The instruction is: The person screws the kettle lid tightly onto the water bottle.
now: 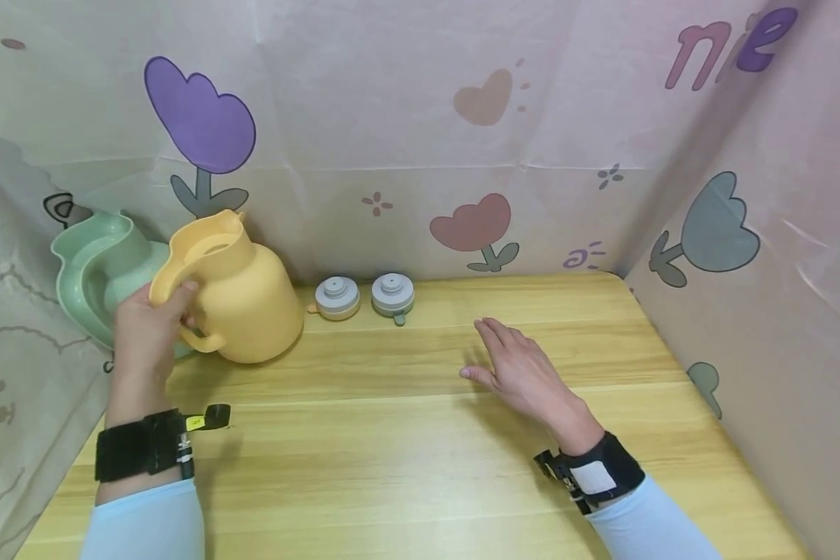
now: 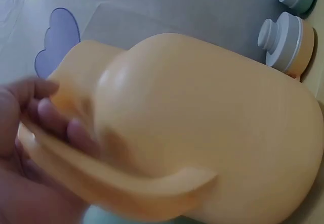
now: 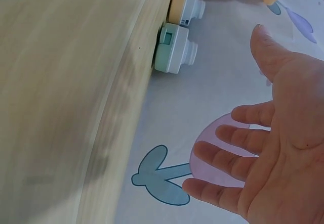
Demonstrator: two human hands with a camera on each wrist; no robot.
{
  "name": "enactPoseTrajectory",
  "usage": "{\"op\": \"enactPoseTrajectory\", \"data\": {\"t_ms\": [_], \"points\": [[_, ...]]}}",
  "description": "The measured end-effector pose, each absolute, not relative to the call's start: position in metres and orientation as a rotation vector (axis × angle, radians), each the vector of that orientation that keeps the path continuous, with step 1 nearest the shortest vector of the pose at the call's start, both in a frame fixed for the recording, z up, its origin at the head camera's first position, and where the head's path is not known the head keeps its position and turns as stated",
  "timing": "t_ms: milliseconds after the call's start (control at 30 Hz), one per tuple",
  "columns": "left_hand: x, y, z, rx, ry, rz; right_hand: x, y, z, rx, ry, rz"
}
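A yellow jug [image 1: 252, 303] with a wide spout stands on the left of the wooden table. My left hand [image 1: 150, 319] grips its handle [image 2: 126, 183], the fingers curled round the upper part. Just behind and to the left is a green jug [image 1: 84, 249], partly hidden by the yellow one and my hand. My right hand [image 1: 525, 373] hovers over the middle right of the table, holding nothing, its fingers spread in the right wrist view. Nearest to it is a jug lid with a green base [image 1: 393, 295]; beside that sits a lid with a yellow base [image 1: 337, 299].
A cloth wall [image 1: 364, 101] with printed flowers rises along the table's back edge, and similar cloth [image 1: 777, 311] borders the right and left sides. Both lids sit near the back edge of the table [image 1: 364, 451]. Each wrist wears a black strap [image 1: 140, 447] with a small camera.
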State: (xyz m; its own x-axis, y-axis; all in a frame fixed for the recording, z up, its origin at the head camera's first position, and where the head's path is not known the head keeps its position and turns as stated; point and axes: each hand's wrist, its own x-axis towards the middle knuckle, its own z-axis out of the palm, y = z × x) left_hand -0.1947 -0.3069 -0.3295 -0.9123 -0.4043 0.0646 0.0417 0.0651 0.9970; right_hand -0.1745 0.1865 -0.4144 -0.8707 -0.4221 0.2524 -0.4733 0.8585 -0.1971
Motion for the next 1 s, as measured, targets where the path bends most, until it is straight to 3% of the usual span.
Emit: {"op": "enactPoseTrajectory", "data": {"t_ms": [233, 633, 1000], "points": [[-0.181, -0.279, -0.336, 0.112, -1.942, -2.175, -0.175, 0.187, -0.416, 0.694, -2.842, 0.383], [-0.151, -0.221, -0.336, 0.209, -2.036, -1.997, -0.177, 0.186, -0.413, 0.701, -2.849, 0.400], [-0.128, -0.160, -0.337, 0.101, -2.251, -1.931, -0.178, 0.188, -0.413, 0.699, -2.837, 0.407]]}}
